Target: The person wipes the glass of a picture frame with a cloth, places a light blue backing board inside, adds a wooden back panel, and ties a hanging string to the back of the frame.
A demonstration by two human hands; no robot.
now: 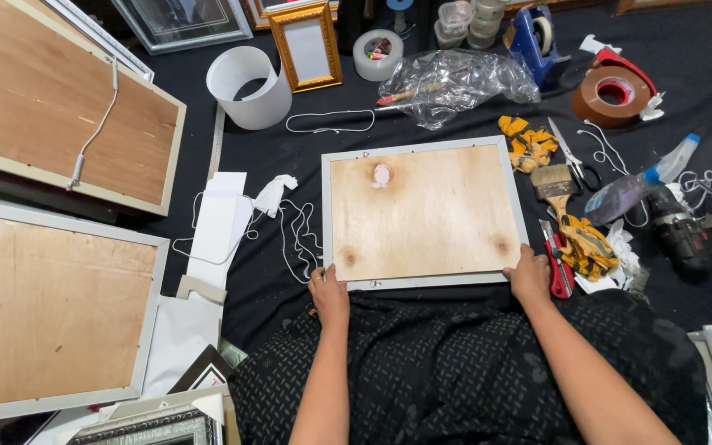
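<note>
A grey-framed picture frame lying face down with its bare plywood back up [424,213] sits at the centre of the black cloth-covered work surface [686,66], right in front of the person. The left hand [329,295] grips the frame's near corner at about 7 o'clock, fingers curled over the edge; the right hand [530,275] clasps the opposite near corner at 5 o'clock in the same way. A pale blotch marks the plywood toward 11 o'clock.

Just beside the right hand, at 3 o'clock, lie a red utility knife [557,268] and a yellow work glove [584,245], with a wooden-handled paintbrush [555,183] above them. Loose white cord [297,233] trails at 9 o'clock from the frame, near white paper strips [217,227]. At 12 o'clock sits crumpled clear plastic wrap [455,82]; at 2 o'clock a brown roll of packing tape in a red dispenser [615,92]. Two larger plywood-backed frames [47,313] (both face down too) fill the far 9 o'clock side.
</note>
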